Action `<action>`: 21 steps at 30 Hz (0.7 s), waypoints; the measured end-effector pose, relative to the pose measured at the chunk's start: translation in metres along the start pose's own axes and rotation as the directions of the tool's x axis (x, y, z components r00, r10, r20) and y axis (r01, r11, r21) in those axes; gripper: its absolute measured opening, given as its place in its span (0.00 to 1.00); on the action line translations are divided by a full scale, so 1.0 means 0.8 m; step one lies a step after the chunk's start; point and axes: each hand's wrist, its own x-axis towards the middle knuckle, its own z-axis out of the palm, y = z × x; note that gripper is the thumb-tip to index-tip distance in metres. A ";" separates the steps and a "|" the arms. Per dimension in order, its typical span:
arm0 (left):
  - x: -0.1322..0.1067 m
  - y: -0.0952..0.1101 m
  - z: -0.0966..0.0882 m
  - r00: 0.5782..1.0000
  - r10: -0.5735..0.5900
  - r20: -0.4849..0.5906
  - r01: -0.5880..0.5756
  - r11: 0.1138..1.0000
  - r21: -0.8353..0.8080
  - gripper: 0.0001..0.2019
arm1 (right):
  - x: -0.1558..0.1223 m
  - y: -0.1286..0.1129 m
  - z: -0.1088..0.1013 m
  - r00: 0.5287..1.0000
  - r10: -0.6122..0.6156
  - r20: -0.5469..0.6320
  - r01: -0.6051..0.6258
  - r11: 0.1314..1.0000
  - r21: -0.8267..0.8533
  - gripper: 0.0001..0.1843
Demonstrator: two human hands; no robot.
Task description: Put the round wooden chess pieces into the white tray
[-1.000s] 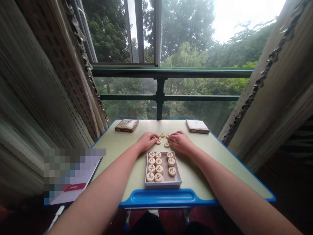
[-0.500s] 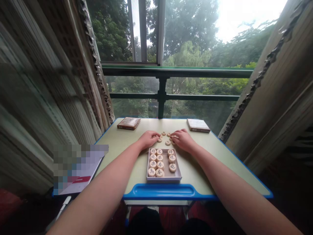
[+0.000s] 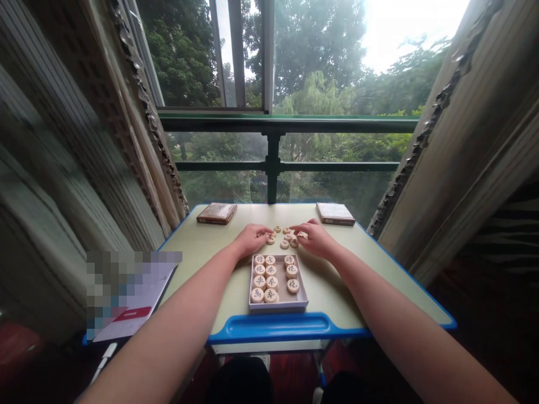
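Observation:
A shallow grey tray [image 3: 301, 297] lies on the pale green desk [image 3: 202, 252] and holds several round wooden chess discs with dark characters. Just beyond it, several loose discs [image 3: 285, 243] lie in a small cluster. My left hand [image 3: 250, 239] rests palm down at the cluster's left side, fingers curled onto a disc. My right hand [image 3: 316, 238] sits at the right side, its fingertips pinched over a disc.
Two flat boxes lie at the desk's far corners: a brown one [image 3: 217, 212] at left, a lighter one [image 3: 335, 213] at right. A blue lip [image 3: 273, 325] edges the desk's near side. Curtains flank the window and railing [image 3: 272, 166]. Papers [image 3: 135, 297] lie at left.
The camera has shifted slightly. Both hands stay at the loose discs; the right hand's fingers have edged a little leftward into the cluster.

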 end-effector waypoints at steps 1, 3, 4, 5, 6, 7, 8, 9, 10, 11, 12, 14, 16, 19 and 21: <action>-0.001 0.002 -0.001 1.000 0.011 -0.003 -0.011 1.000 0.001 0.15 | -0.002 -0.001 -0.002 1.000 -0.004 0.014 0.004 1.000 0.010 0.19; -0.002 0.005 -0.002 1.000 0.020 -0.004 -0.020 1.000 0.004 0.14 | -0.004 -0.002 -0.004 0.998 -0.043 0.056 0.042 0.999 0.012 0.15; -0.003 0.007 -0.002 1.000 0.018 0.000 -0.018 1.000 0.002 0.14 | -0.004 -0.002 -0.004 0.996 -0.064 0.069 0.063 0.998 0.007 0.14; -0.004 0.008 -0.002 1.000 0.014 0.004 -0.014 1.000 -0.006 0.13 | -0.004 -0.002 -0.003 0.994 -0.081 0.072 0.081 0.997 0.001 0.13; -0.004 0.009 -0.002 1.000 0.008 0.009 -0.008 1.000 -0.018 0.13 | -0.004 -0.002 -0.001 0.993 -0.094 0.068 0.095 0.995 -0.005 0.13; -0.004 0.009 -0.002 1.000 0.003 0.013 -0.003 1.000 -0.029 0.13 | -0.003 -0.002 0.001 0.993 -0.102 0.058 0.103 0.995 -0.010 0.13; -0.004 0.009 -0.002 1.000 0.001 0.015 0.000 0.999 -0.040 0.13 | -0.003 -0.002 0.003 0.993 -0.105 0.047 0.106 0.994 -0.013 0.12; -0.004 0.008 -0.002 1.000 0.000 0.012 0.001 0.999 -0.047 0.13 | -0.002 -0.003 0.005 0.994 -0.104 0.038 0.105 0.994 -0.015 0.12; -0.004 0.007 -0.001 1.000 -0.001 0.005 0.002 0.999 -0.047 0.13 | -0.002 -0.003 0.006 0.994 -0.101 0.033 0.101 0.995 -0.012 0.12; -0.003 0.005 0.000 1.000 -0.003 -0.006 0.003 0.999 -0.039 0.13 | -0.002 -0.003 0.007 0.995 -0.093 0.028 0.093 0.996 -0.004 0.13; -0.003 0.004 0.000 1.000 -0.008 -0.022 0.007 1.000 -0.027 0.14 | -0.002 -0.003 0.008 0.996 -0.081 0.023 0.081 0.997 0.008 0.14; -0.001 0.002 0.002 0.998 -0.031 -0.052 0.032 1.000 0.000 0.15 | -0.003 -0.002 0.008 0.998 -0.060 0.012 0.059 0.998 0.037 0.18; 0.000 0.002 0.003 0.997 -0.061 -0.056 0.062 0.998 0.029 0.15 | -0.004 -0.001 0.008 0.999 -0.053 -0.003 0.053 0.997 0.053 0.21; 0.000 0.005 0.002 0.997 -0.078 -0.023 0.080 0.995 0.054 0.16 | -0.003 0.001 0.009 0.999 -0.029 -0.028 0.030 0.999 0.036 0.21; -0.001 0.006 0.001 0.997 -0.075 -0.008 0.075 0.995 0.058 0.21 | -0.002 0.002 0.010 0.999 -0.018 -0.026 0.019 1.000 0.023 0.20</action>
